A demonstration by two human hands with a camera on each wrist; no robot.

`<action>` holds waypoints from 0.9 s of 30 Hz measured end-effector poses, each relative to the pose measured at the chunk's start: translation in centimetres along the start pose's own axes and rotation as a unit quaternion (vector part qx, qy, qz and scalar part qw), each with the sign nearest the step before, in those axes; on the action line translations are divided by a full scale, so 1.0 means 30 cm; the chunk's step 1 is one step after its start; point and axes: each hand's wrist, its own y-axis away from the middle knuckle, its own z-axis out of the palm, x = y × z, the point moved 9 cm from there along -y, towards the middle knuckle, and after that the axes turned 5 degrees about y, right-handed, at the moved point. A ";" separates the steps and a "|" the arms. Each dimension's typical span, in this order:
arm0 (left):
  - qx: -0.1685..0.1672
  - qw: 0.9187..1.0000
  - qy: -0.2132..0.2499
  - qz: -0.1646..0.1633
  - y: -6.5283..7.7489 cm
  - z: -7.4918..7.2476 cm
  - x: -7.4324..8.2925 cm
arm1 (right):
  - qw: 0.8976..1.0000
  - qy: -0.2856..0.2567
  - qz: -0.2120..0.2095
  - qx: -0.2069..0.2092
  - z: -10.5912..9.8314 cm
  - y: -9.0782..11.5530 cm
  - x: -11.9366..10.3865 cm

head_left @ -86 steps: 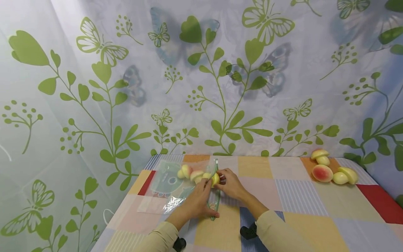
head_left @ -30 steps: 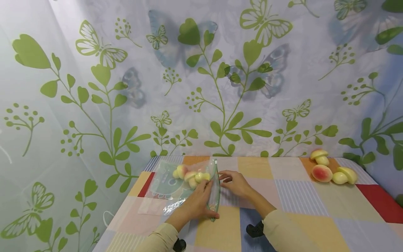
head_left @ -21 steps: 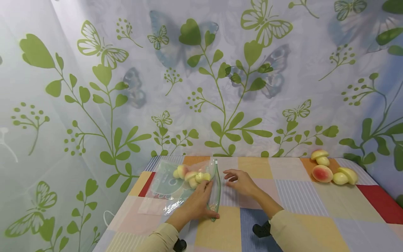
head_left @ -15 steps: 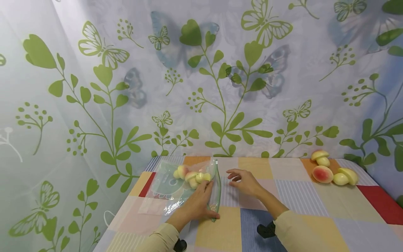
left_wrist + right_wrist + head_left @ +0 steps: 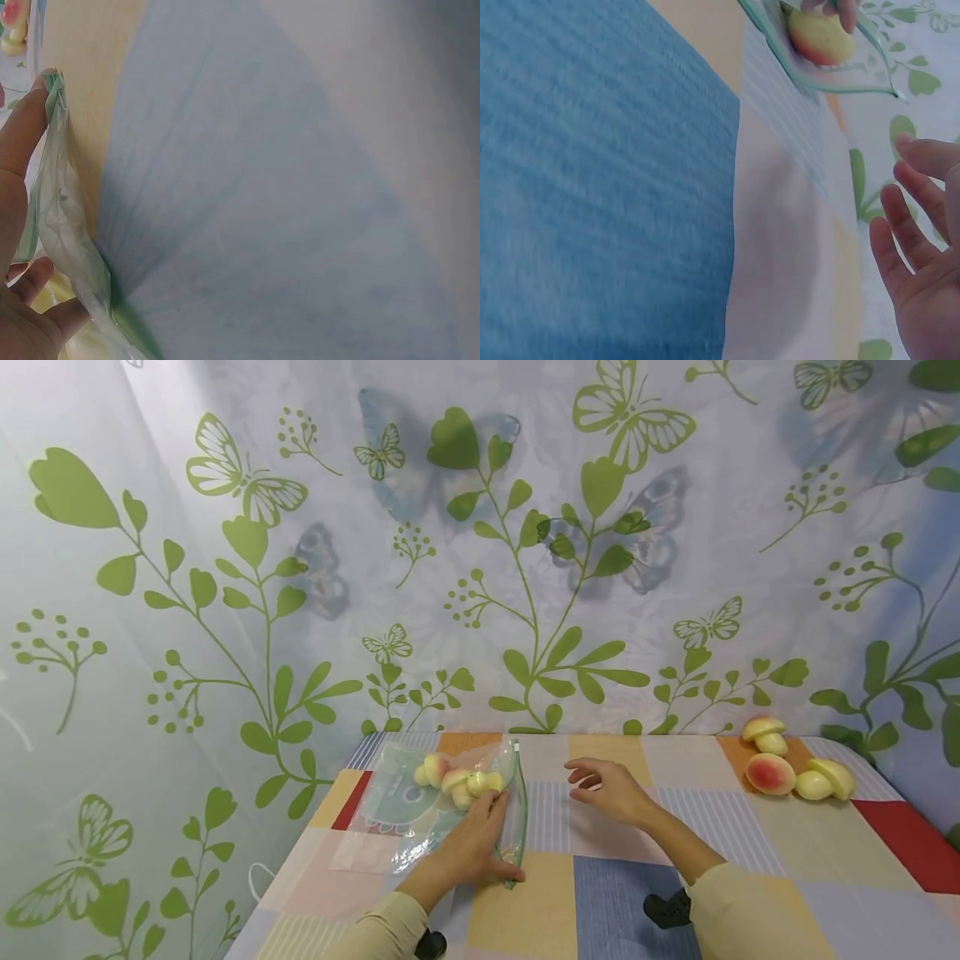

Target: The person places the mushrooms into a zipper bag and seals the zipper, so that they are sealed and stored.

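Observation:
A clear zip bag [image 5: 352, 852] with a green-edged mouth lies on the left part of the table, its mouth facing right. Inside it are several yellow toy mushrooms [image 5: 431, 770] with reddish caps. My left hand [image 5: 468, 843] holds the bag near its mouth, thumb at the near end of the green edge [image 5: 52, 97] and fingers close to the mushrooms. To the right of the bag, my right hand [image 5: 611, 789] hovers above the table with loosely bent, spread fingers [image 5: 907, 225] and nothing in them.
Three more toy mushrooms sit at the table's far right: one at the back [image 5: 765, 735], one with its red cap showing [image 5: 770, 774], one on its side [image 5: 825, 779]. A patchwork cloth [image 5: 622, 893] covers the table. Behind hangs a leaf-and-butterfly curtain [image 5: 480, 568].
My right hand was at the bag's mouth with a toy mushroom; it let go and drew away to the right. That mushroom now lies deeper in the bag. My left hand has hardly moved.

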 end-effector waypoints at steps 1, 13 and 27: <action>-0.001 1.000 0.002 0.000 0.001 0.000 0.000 | 1.000 0.003 0.002 0.001 -0.009 0.005 0.003; -0.001 1.000 0.001 0.000 0.002 -0.001 -0.001 | 0.999 0.032 0.013 0.009 -0.083 0.045 0.017; 0.001 1.000 -0.007 0.002 0.002 -0.002 0.006 | 0.998 0.065 0.022 0.012 -0.164 0.096 0.048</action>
